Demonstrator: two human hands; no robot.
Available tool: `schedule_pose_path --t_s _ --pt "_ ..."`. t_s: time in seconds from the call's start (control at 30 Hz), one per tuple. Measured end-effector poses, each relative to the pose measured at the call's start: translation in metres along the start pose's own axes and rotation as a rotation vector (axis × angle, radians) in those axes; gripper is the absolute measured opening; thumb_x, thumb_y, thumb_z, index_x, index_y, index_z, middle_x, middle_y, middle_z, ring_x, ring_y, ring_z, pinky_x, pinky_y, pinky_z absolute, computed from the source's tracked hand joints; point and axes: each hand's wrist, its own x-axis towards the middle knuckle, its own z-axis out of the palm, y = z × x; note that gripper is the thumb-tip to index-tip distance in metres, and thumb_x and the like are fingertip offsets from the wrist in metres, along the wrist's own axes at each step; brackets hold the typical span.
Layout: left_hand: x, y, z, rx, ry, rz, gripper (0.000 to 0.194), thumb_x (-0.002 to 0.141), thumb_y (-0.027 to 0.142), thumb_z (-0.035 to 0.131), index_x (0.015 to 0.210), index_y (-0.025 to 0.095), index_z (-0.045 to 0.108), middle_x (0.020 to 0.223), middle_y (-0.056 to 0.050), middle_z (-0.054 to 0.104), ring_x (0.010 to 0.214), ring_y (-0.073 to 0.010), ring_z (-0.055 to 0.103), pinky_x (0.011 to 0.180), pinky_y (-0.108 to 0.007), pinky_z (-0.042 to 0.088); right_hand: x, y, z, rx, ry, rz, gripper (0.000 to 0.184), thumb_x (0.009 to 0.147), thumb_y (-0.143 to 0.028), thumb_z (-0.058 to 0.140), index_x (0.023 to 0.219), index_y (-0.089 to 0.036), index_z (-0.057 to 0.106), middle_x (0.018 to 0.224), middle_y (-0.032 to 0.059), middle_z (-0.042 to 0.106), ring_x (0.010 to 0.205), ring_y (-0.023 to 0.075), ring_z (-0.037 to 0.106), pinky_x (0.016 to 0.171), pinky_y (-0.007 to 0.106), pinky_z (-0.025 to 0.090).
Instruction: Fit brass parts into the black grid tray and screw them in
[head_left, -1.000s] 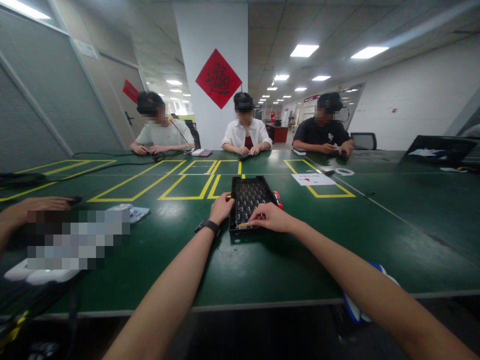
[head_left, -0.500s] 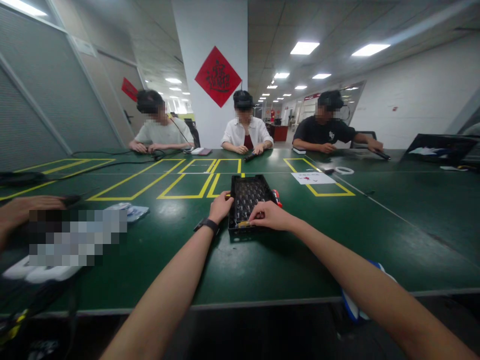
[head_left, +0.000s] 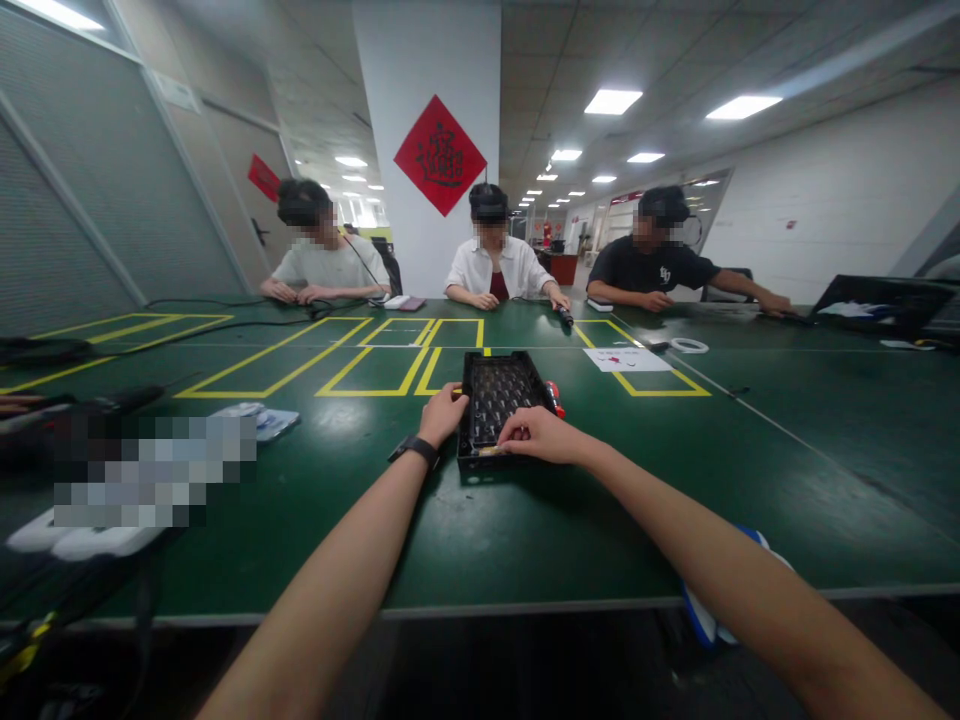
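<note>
A black open box [head_left: 480, 464] with rows of small shiny pieces inside lies on the green table. My left hand [head_left: 442, 412] grips the box's left wall, thumb at the rim. Inside the near end of the box, my right hand [head_left: 538, 434] has its fingertips pinched at a small yellowish strip [head_left: 487, 451]. The strip's right end is hidden by the fingers. Something red [head_left: 555, 397] shows beside the box's right wall, partly covered by my right hand.
Yellow tape outlines and a white paper sheet [head_left: 628, 359] mark the table [head_left: 360, 540]. At left lie a dark drill-like tool [head_left: 124, 405] and white objects [head_left: 105, 541]. Three people sit opposite; one hand [head_left: 559, 298] touches a dark tool [head_left: 565, 317]. A white ring [head_left: 688, 345] lies at right.
My hands and the box stay nearly in place. The middle person's dark tool has moved right. The right person's hand reaches further right. The hand at far left has mostly left view.
</note>
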Motion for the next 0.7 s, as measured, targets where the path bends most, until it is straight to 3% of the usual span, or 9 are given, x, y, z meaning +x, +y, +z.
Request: schedule_pose_path --t_s 0.7 --pt "-0.0014 0.0008 -0.0011 -0.009 -0.01 -0.001 0.039 0.079 0.031 0.046 0.116 0.022 0.056 0.109 -0.005 0.065 0.099 -0.0192 0.059 0.086 -0.03 0.042 0.0013 0.0084 0.0036 0.126 -0.008 0.056 0.028 0.072 -0.035 0.063 0.087 -0.012 0.071 0.072 0.0046 0.066 0.059 0.0094 0.053 0.055 0.02 0.041"
